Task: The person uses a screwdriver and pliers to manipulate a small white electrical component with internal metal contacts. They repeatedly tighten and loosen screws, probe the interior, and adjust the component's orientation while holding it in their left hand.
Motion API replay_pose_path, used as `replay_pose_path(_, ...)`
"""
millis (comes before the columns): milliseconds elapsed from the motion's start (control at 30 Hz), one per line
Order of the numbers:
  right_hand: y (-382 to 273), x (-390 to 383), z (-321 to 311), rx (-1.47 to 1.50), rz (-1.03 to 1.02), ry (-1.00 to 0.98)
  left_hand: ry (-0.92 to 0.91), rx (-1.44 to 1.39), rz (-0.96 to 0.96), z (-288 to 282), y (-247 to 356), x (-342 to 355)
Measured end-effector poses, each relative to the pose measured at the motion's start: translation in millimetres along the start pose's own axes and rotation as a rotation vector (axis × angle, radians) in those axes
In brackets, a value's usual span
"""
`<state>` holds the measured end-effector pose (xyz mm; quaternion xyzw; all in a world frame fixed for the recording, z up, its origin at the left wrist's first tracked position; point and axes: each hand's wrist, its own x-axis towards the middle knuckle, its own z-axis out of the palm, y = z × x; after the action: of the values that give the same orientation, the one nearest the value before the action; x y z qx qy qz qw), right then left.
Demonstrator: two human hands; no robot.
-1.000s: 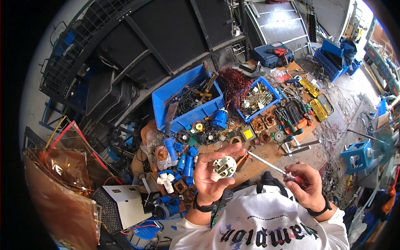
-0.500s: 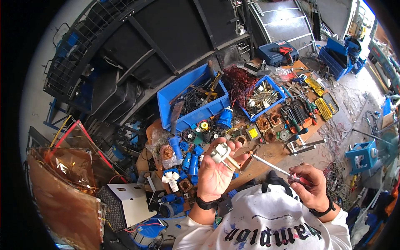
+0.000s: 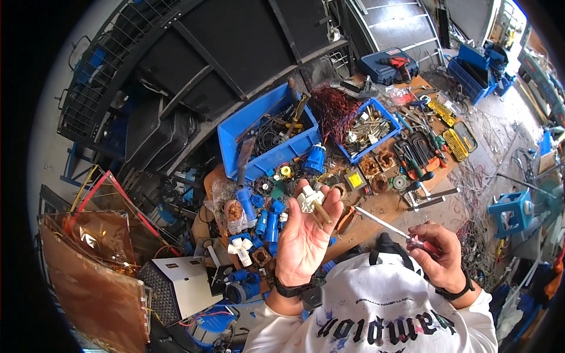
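Note:
My left hand is turned palm up, its fingers cupped around a white plug piece with two brass-coloured pins that point down toward the palm. In my right hand is a long-shafted screwdriver, gripped by its red handle. Its shaft slants up to the left, and the tip stays apart from the plug piece, just right of my left fingers. Beyond the left hand, blue industrial plugs and connectors lie in a heap on the wooden table.
Farther back stand a blue bin of cables and tools and a blue tray of metal pins. Pliers, clamps and a yellow bit case lie at the right. A red drill rests on a toolbox. A blue stool stands right.
The fingers of my left hand have spread a little, and the plug piece has turned so its pins point more downward. The screwdriver remains in my right hand, nearly unmoved.

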<state>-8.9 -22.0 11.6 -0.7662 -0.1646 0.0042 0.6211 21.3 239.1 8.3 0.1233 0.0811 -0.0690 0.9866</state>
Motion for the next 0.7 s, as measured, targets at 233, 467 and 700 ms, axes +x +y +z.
replay_pose_path(233,3.1,-2.2,-1.4,0.007,0.020,0.005,-0.107,-0.218,-0.085,-14.7,0.4,2.9)
replay_pose_path(467,3.1,-3.6,-1.5,0.039,0.048,0.016,-0.089,-0.219,-0.119,-17.6,1.6,1.9)
replay_pose_path(700,2.2,-3.0,-1.0,0.063,0.058,0.012,-0.178,-0.193,-0.133,-12.6,-2.8,-0.5)
